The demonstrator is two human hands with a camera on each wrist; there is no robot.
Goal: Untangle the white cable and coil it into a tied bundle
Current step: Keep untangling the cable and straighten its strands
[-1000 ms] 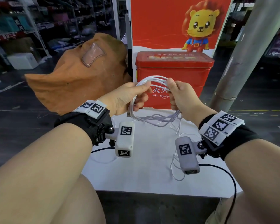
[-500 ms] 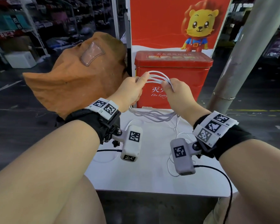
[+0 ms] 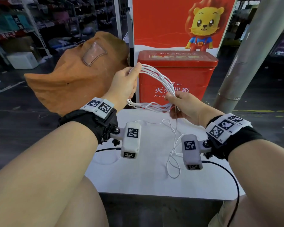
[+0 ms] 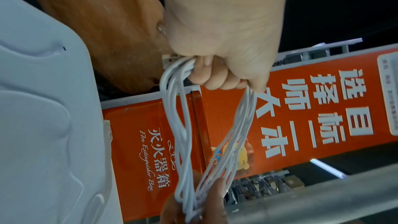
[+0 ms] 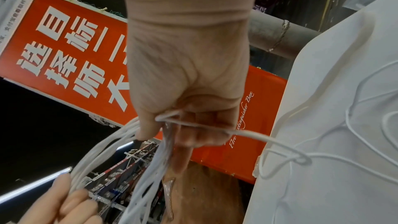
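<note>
Orange bag [image 3: 75,79]: on your far left, slumped beside the table; you cannot tell what is in it.
Left hand [image 3: 124,84]: your fingers are curled round one end of the coil, the loops gathered in the fist, raised in front of the red box.
White cable [image 3: 161,79]: it hangs in the air between your two hands as a bunch of several loops, above the back edge of the white table [image 3: 138,177]. It looks thin, light and limp, so the loops will likely sag and slide over one another if your grip loosens.
Where to hold: judged from this, keep one hand pinching all loops together at an end of the coil and let the other work the free end; gripping a single strand would probably pull the bundle apart.
Loose tail [image 3: 174,154]: it drops from your right hand and lies in slack curls on the table, not yet wound in.
Right hand [image 3: 184,105]: thumb and fingers are closed on the other end of the loops, lower than your left, with the tail running out past your fingers.
Red box [image 3: 177,76]: a lidded tin marked as a fire extinguisher box, lid shut, contents hidden.
</note>
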